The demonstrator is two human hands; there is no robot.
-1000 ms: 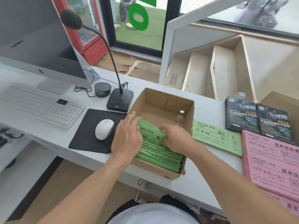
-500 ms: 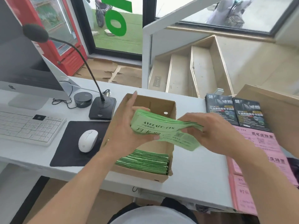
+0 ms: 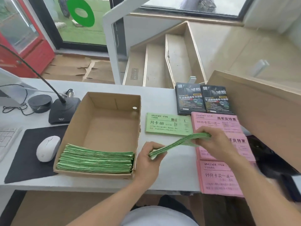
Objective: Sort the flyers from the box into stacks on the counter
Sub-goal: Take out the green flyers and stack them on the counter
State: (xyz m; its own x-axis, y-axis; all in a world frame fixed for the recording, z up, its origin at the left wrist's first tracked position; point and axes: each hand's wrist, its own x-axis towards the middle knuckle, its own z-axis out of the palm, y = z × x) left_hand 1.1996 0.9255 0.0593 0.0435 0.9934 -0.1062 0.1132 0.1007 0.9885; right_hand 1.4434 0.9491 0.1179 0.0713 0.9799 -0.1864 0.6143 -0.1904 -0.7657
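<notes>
Head view. Both hands hold one bundle of green flyers (image 3: 180, 143) above the white counter (image 3: 156, 100), just right of the cardboard box (image 3: 104, 128). Left hand (image 3: 149, 158): fingers curled round the bundle's near-left end, thumb on top. Right hand (image 3: 211, 141): fingers and thumb pinch the far-right end. The bundle sags between the two grips and runs on a diagonal from lower left to upper right.

Box: open top, far half bare cardboard; a thick stack of green flyers in the box (image 3: 96, 159) lies against its near wall.

On the counter, right of the box: a flat green stack (image 3: 167, 125) printed "月卡 88", lying just beyond the held bundle. Right of it, pink flyer stacks (image 3: 218, 176) in a column toward the counter's near edge; the right hand is over them. Behind the pink ones, two dark flyer stacks (image 3: 202, 100) side by side.

Left of the box: desk microphone (image 3: 62, 110), white mouse (image 3: 48, 148) on a black mouse pad (image 3: 24, 160).
</notes>
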